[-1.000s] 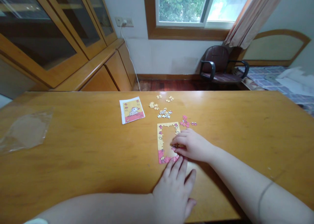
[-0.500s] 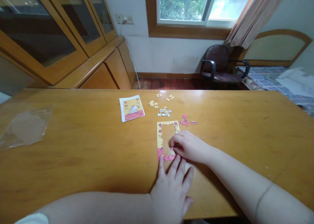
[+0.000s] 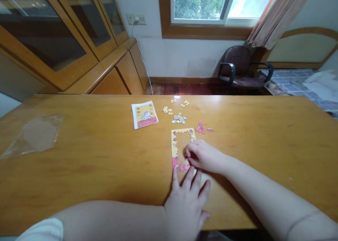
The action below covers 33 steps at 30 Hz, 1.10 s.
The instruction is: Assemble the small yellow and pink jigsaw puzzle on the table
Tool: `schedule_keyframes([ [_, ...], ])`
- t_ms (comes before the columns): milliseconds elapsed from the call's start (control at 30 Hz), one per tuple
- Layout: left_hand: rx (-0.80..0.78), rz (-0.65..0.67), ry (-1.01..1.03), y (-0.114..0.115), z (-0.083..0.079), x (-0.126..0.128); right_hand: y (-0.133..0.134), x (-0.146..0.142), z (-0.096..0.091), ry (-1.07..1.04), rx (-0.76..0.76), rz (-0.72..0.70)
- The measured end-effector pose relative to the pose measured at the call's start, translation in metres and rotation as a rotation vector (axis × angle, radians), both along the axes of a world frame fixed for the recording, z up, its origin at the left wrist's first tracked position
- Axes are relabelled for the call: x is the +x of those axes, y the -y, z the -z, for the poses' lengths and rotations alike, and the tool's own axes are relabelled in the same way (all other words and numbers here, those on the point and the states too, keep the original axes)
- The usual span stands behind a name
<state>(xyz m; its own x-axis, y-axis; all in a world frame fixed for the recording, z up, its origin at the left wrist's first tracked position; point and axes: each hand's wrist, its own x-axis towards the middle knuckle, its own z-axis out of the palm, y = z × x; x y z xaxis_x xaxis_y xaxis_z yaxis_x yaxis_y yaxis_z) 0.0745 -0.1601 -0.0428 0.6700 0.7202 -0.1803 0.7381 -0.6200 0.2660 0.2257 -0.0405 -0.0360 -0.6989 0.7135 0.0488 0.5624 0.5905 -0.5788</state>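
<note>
A small jigsaw frame point(image 3: 175, 146), yellow above and pink along the bottom, lies on the wooden table point(image 3: 92, 153) with its middle empty. My right hand point(image 3: 203, 155) rests on the frame's right side, fingers curled and pinched at a piece I cannot make out. My left hand point(image 3: 188, 203) lies flat just below the frame, fingers spread, fingertips touching its pink bottom edge. Loose pink pieces point(image 3: 202, 128), a mixed white pile point(image 3: 179, 118) and yellow pieces point(image 3: 168, 110) sit beyond the frame. A picture card point(image 3: 144, 114) lies to the left of them.
A crumpled clear plastic bag point(image 3: 35, 134) lies at the table's far left. Glass-door wooden cabinets point(image 3: 66, 33) stand along the left wall. A dark office chair point(image 3: 240, 66) is beneath the window behind the table, with a bed at the far right.
My left hand has slid a little down and left, its fingers spreading against the frame's bottom edge. My right hand stays on the right side, fingers curling tighter. The view has shifted slightly.
</note>
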Motion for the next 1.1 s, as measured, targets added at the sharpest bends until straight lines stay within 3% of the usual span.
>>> schedule_keyframes([
  [700,-0.063,0.027,-0.014,-0.005,-0.009,0.0,0.0,-0.009,0.007,-0.062,0.071,0.015],
  [1100,-0.019,0.033,0.001,-0.002,-0.002,0.0,0.0,-0.015,0.005,-0.067,0.092,0.012],
])
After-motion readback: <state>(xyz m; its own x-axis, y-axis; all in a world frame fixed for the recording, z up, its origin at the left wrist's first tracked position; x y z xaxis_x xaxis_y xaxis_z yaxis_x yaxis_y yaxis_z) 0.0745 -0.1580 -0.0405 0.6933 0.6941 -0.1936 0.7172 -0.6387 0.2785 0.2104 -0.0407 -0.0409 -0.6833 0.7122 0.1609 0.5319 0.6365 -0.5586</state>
